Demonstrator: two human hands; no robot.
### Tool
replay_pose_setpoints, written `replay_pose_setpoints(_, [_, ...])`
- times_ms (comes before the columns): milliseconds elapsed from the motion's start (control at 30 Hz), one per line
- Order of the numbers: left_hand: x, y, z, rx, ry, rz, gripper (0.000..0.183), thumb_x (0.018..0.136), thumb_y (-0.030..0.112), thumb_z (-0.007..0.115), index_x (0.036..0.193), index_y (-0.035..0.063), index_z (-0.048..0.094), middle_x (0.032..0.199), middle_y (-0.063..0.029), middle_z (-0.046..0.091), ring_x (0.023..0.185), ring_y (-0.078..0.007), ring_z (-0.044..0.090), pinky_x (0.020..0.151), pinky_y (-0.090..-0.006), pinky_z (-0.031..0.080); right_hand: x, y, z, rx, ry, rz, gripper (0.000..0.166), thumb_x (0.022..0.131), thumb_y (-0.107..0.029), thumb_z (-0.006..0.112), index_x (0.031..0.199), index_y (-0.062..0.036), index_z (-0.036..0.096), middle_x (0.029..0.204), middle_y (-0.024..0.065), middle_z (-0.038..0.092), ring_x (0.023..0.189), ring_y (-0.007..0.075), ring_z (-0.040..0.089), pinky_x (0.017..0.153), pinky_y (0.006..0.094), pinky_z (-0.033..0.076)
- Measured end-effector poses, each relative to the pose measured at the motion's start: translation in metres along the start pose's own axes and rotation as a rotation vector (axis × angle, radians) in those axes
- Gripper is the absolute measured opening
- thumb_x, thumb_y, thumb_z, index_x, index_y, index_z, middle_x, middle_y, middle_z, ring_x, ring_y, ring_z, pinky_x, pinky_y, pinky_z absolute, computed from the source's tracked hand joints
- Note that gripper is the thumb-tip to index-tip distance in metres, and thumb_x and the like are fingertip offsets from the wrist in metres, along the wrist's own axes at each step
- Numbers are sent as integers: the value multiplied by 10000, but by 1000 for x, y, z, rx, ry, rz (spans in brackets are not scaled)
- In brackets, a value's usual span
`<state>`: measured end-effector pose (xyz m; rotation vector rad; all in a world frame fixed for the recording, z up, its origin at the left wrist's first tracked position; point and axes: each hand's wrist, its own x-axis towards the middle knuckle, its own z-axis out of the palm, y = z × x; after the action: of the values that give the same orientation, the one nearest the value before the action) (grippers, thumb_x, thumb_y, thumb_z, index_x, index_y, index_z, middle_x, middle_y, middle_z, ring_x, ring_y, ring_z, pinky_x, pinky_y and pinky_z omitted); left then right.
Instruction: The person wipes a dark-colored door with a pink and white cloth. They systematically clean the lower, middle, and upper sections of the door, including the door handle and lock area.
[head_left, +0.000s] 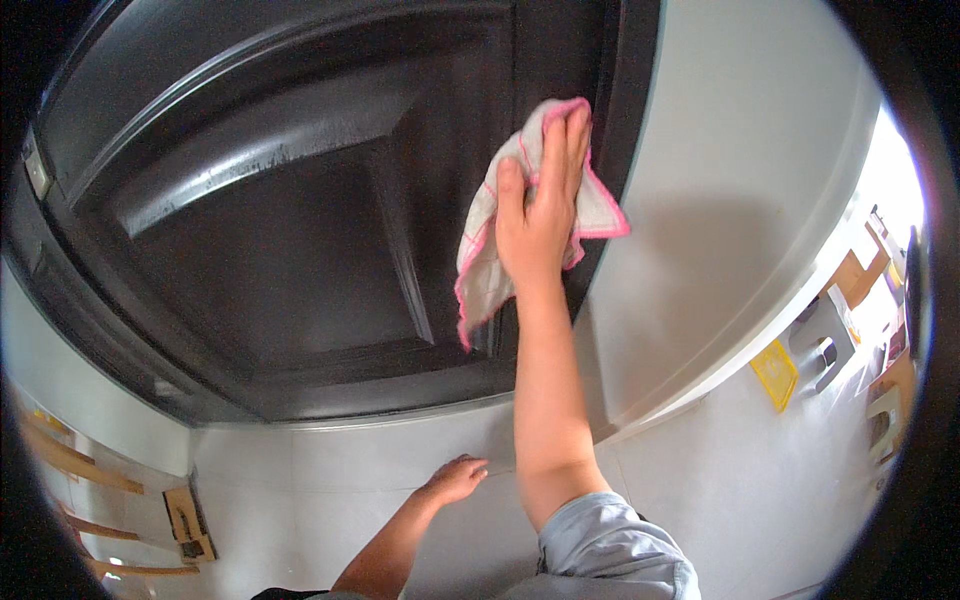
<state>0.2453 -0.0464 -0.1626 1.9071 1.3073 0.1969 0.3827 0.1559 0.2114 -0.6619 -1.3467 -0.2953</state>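
My right hand (541, 214) is laid on a white cloth (484, 266) with pink edging, its fingers stretched upward along the fabric. The cloth rests against the right side of a dark panelled door (300, 262), and its lower left corner hangs loose. One pink-edged corner reaches out over the door's dark frame (630, 97). Lower down, my left hand (456, 480) hangs above the floor, clear of the door, with its fingers loosely bent and nothing seen in it.
A pale wall (720, 150) borders the door on the right. On the light tiled floor (330, 480) lie a yellow object (776, 373) and a grey plastic stool (832, 345). At the left are wooden slats (112, 476) and a small brown box-like object (187, 523).
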Motion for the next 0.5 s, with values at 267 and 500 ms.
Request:
replay_pose_setpoints(267, [10,22,-16,-91,33,26,302,937,225,478,1182,79,579,1147,-199,601,1126,-353,531,944,-443,445,-171,30,7,-218,64,280,632,951,-316,451,1435,42,261,1515,277,201,1404,445,182,1138,542,104])
replay_pose_setpoints(500, [2,36,-18,-13,32,86,308,925,172,461,1181,36,564,1171,-169,603,1066,-348,568,897,-444,460,-272,30,15,-250,151,634,627,977,-305,416,1458,33,197,1530,264,155,1418,419,144,1154,509,79])
